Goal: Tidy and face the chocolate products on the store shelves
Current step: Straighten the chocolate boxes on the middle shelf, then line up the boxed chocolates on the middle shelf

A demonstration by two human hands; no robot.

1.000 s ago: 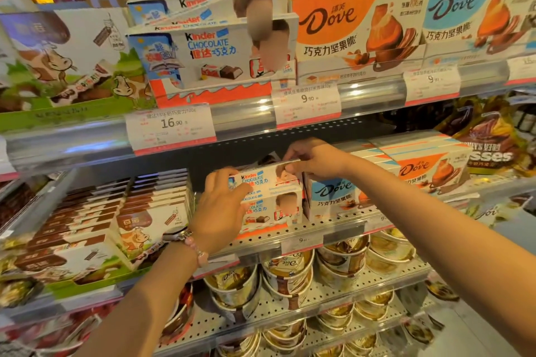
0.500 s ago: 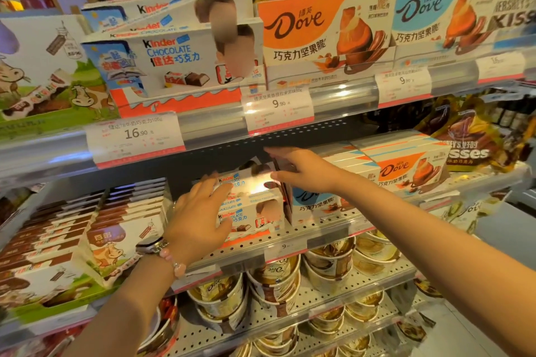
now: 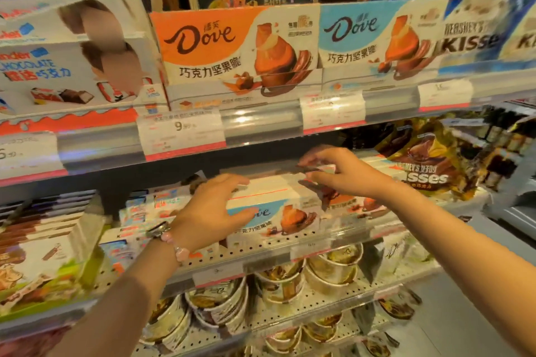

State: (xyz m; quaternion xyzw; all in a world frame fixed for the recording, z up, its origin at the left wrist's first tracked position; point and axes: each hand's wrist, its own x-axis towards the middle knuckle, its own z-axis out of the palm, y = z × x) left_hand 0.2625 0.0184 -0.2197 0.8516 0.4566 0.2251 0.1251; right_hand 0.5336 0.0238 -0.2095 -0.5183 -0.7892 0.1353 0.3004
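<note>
Head view, motion-blurred: left hand (image 3: 213,211) lies palm-down, fingers spread, on the left end of the blue Dove box (image 3: 278,214) on the middle shelf (image 3: 261,253). Right hand (image 3: 345,172) is at the box's upper right, fingers curled; whether it grips anything cannot be told. Upper shelf carries an orange Dove carton (image 3: 232,46) beside a blue Dove carton (image 3: 374,38); Kinder boxes (image 3: 72,66) at left.

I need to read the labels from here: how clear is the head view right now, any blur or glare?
Head view: motion blur smears both hands, left hand and right hand, and the blue Dove box between them; glare streaks the silver shelf rail; price tags are mostly unreadable; wide-angle distortion bends the edges, smearing the Kisses packs at upper right.
</note>
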